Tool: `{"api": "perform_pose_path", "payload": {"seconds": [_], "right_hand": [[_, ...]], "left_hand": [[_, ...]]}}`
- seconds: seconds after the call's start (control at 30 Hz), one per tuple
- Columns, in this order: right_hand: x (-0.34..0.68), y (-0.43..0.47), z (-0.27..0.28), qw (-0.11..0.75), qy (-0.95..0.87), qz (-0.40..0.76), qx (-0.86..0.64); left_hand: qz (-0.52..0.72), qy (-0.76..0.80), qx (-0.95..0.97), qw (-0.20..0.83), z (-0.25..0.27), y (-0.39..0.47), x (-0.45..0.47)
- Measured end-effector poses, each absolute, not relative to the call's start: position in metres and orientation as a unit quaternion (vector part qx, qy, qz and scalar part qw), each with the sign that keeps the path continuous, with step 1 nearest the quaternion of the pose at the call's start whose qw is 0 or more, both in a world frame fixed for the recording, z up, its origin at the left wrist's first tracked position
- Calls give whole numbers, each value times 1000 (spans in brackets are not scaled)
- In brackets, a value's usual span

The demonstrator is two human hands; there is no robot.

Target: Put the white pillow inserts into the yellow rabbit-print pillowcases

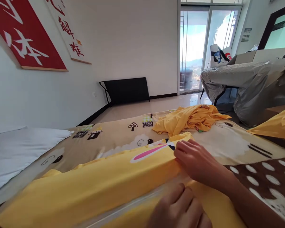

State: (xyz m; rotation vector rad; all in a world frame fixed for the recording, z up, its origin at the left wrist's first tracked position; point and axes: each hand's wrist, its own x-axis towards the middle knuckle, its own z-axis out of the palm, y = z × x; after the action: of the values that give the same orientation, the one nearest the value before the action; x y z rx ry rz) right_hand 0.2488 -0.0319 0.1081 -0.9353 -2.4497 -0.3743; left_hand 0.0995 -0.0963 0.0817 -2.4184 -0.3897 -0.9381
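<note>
A yellow fabric cover [104, 177] with a printed pink-and-white rabbit ear lies folded across the bed in front of me. My right hand [192, 155] reaches in from the right, its fingers curled on the cover's far right end, pinching the cloth. Below it, close to me, my left hand [178, 207] is closed with bent knuckles over the near layer of the cover. What its fingers grip is hidden, and the hand is a little blurred. A pale strip [123, 209] like a zip or seam runs along the cover toward my left hand.
A crumpled orange-yellow garment-like cloth [190, 118] lies beyond the cover on the sheep-print bedding [118, 136]. A white pillow [26, 148] is at left, more yellow cloth [277, 123] at right. Behind stand a plastic-draped table [247, 76] and a black folded frame [128, 90].
</note>
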Motion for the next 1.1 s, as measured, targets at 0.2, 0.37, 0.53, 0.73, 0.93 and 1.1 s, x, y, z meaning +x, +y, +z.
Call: {"api": "perform_pose_path", "payload": {"seconds": [0.2,0.37,0.53,0.73,0.93,1.1], "right_hand": [[247,-26,104,386,-814,-168,-399],[237,-10,90,427,-790,95,-430],[240,12,81,397,-774,259,-421],[256,19,80,289,-849,211,-389],[251,13,108,143,-826,-79,-539],[241,-4,158,44,-810,-143,-567]], "left_hand": [[-270,-290,-896,200,94,-81,92],[-174,-420,-891,9,89,-69,89],[-112,-415,-902,-51,81,-61,98],[-78,-385,-916,-78,85,-46,108],[-40,-344,-938,-3,81,-37,114],[-70,-396,-915,-29,85,-24,122]]}}
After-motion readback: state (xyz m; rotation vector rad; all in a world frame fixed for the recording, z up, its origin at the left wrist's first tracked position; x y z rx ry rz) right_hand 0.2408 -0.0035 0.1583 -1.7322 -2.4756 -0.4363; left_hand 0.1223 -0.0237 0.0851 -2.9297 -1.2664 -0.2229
